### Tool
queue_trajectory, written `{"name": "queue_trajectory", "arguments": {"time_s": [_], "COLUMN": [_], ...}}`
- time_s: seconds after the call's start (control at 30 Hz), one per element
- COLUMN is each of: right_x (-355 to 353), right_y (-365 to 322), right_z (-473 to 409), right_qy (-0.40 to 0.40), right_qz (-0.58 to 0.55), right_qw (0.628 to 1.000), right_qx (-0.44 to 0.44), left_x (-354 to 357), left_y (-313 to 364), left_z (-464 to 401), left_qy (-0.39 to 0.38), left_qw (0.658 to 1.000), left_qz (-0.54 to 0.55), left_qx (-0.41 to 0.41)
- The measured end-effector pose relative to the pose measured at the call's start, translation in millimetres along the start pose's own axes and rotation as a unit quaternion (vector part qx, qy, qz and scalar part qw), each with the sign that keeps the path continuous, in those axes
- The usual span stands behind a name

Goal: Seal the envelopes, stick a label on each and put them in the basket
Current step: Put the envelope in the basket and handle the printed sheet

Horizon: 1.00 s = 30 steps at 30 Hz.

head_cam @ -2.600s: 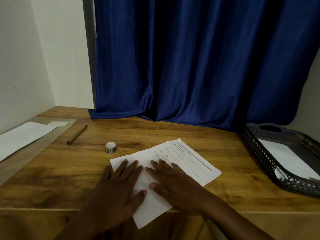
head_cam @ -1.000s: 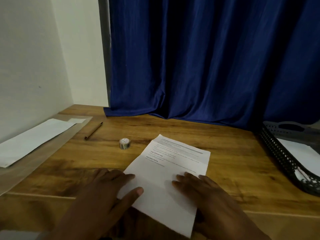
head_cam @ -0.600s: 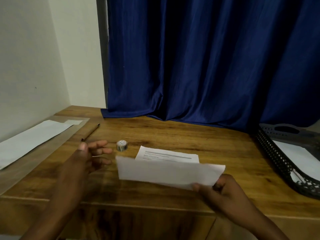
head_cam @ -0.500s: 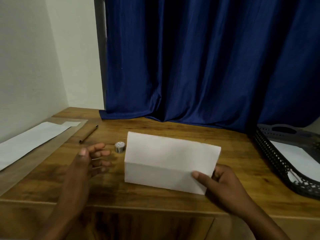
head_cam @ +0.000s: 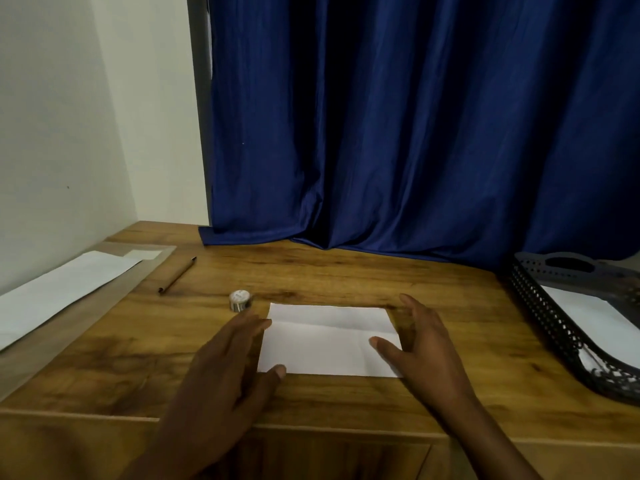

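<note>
Head view: folded paper (head_cam: pixel 329 339) flat at lower centre of desk (head_cam: pixel 346 271), a hand at each end, likely squaring it for sealing.
Left to right: long envelope (head_cam: pixel 59 289), pen (head_cam: pixel 177 275), tape roll (head_cam: pixel 239 300) within reach; left hand (head_cam: pixel 225 368) fingers straight, touching left edge; right hand (head_cam: pixel 420 344) fingers spread, thumb on paper; basket (head_cam: pixel 554 327) far right, white sheet inside.

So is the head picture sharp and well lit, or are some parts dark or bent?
Head view: dim and soft overall; the folded paper is brightest, the curtain folds sink into black, both hands stay dark, and the wide lens bends the desk edge slightly.
</note>
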State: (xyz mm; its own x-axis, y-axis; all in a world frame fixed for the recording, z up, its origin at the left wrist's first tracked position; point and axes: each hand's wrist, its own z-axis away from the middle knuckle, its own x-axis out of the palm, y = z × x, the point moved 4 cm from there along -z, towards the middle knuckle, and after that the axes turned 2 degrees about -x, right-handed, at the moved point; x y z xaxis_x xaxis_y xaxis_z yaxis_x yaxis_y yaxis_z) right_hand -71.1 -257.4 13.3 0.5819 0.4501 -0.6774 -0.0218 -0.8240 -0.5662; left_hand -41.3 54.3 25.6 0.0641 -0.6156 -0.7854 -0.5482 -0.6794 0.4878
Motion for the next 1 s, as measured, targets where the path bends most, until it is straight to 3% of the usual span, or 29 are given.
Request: {"name": "queue_trajectory", "arguments": {"time_s": [0.3, 0.47, 0.63, 0.83, 1.0], "right_x": [6, 2, 9, 51, 70], "right_y": [-9, -15, -38, -83, -81], "right_z": [3, 6, 6, 12, 15], "right_qy": [-0.039, -0.060, -0.076, -0.222, -0.293], "right_qz": [0.106, 0.118, 0.151, 0.111, 0.095], "right_qw": [0.991, 0.988, 0.980, 0.955, 0.942], "right_qx": [-0.068, -0.077, -0.103, -0.161, -0.133], "left_x": [37, 64, 72, 73, 73], "left_y": [33, 16, 13, 13, 12], "left_z": [-46, -50, -51, -50, -49], "left_qy": [-0.105, -0.181, -0.185, -0.167, -0.169], "left_qw": [0.980, 0.964, 0.959, 0.959, 0.960], "left_qz": [-0.163, -0.195, -0.208, -0.221, -0.219], "left_qx": [0.051, 0.027, 0.041, 0.053, 0.054]}}
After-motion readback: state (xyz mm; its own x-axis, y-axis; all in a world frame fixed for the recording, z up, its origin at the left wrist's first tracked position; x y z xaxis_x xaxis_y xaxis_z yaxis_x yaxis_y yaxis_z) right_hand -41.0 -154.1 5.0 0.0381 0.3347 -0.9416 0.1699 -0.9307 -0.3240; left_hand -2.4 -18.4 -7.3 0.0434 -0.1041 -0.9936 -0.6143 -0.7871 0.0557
